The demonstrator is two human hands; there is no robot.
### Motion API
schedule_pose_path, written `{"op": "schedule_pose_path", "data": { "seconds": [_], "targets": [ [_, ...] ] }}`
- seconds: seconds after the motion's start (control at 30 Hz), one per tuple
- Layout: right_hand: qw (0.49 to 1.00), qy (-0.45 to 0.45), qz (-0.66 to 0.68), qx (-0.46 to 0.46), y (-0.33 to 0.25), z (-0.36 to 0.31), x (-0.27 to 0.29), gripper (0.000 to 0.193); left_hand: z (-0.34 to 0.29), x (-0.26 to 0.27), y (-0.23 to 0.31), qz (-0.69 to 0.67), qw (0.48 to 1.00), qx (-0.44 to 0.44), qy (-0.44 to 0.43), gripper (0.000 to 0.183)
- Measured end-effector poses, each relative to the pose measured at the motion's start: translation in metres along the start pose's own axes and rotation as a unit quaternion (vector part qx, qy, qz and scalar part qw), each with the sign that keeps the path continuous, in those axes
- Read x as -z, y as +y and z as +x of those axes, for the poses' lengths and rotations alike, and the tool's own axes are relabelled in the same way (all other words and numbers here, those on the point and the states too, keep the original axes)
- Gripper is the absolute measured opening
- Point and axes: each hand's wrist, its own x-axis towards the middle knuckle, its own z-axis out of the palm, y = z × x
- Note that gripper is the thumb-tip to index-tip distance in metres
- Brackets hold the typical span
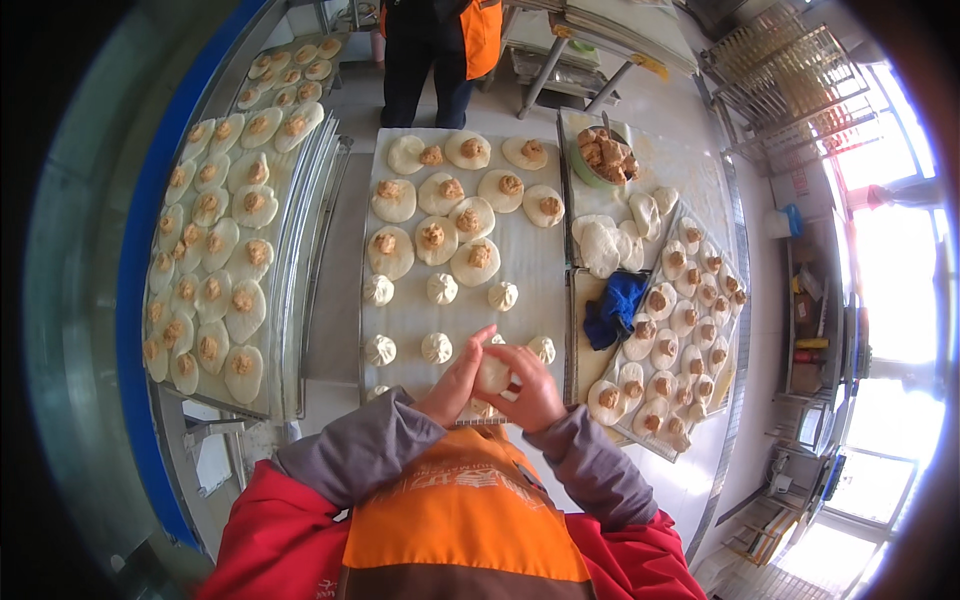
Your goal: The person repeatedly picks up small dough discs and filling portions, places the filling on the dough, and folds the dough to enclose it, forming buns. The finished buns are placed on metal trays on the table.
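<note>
Low over the near edge of the middle tray (pixel 535 275), a filled dough bun (pixel 492 375) sits between my two hands. My left hand (pixel 455 388) cups its left side, fingers together and pointing up. On the other side, my right hand (pixel 532 388) has curled fingers and thumb at the bun's edge; part of the bun is hidden behind them. Pleated buns (pixel 436 347) stand in rows on the near part of the tray. Farther back lie several flat dough rounds (pixel 432 238), each with a lump of brown filling.
Trays of filled rounds (pixel 212 290) stand at left. At right are a slanted tray of smaller rounds (pixel 685 320), a green bowl of filling (pixel 607 158), plain dough pieces (pixel 605 245) and a blue cloth (pixel 616 308). A person (pixel 440 55) in orange and black stands beyond the table.
</note>
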Motion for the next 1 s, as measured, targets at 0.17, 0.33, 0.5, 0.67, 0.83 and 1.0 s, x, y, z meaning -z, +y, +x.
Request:
{"op": "schedule_pose_path", "data": {
  "seconds": [0.17, 0.33, 0.5, 0.67, 0.83, 1.0],
  "targets": [
    [0.978, 0.121, -0.019, -0.169, 0.11, 0.033, 0.041, 0.06, 0.075, 0.044, 0.024, 0.209, 0.974, -0.039, 0.076, 0.035],
    [0.985, 0.085, -0.085, -0.125, 0.179, 0.046, 0.043, 0.06, 0.126, 0.082, 0.039, 0.384, 0.904, -0.102, 0.159, 0.02],
    [0.96, 0.064, -0.266, -0.053, 0.169, 0.056, 0.04, 0.068, 0.154, 0.077, 0.034, 0.585, 0.771, -0.21, 0.136, 0.023],
    [0.964, 0.009, -0.264, -0.003, 0.135, 0.083, 0.015, 0.071, 0.167, 0.075, 0.036, 0.613, 0.753, -0.182, 0.154, 0.019],
    [0.978, -0.079, -0.191, 0.028, 0.138, 0.086, -0.02, 0.057, 0.17, 0.074, 0.038, 0.655, 0.728, -0.137, 0.151, 0.017],
    [0.983, -0.045, -0.174, 0.023, 0.145, 0.068, -0.02, 0.055, 0.184, 0.073, 0.034, 0.696, 0.681, -0.225, 0.029, 0.026]
  ]
}}
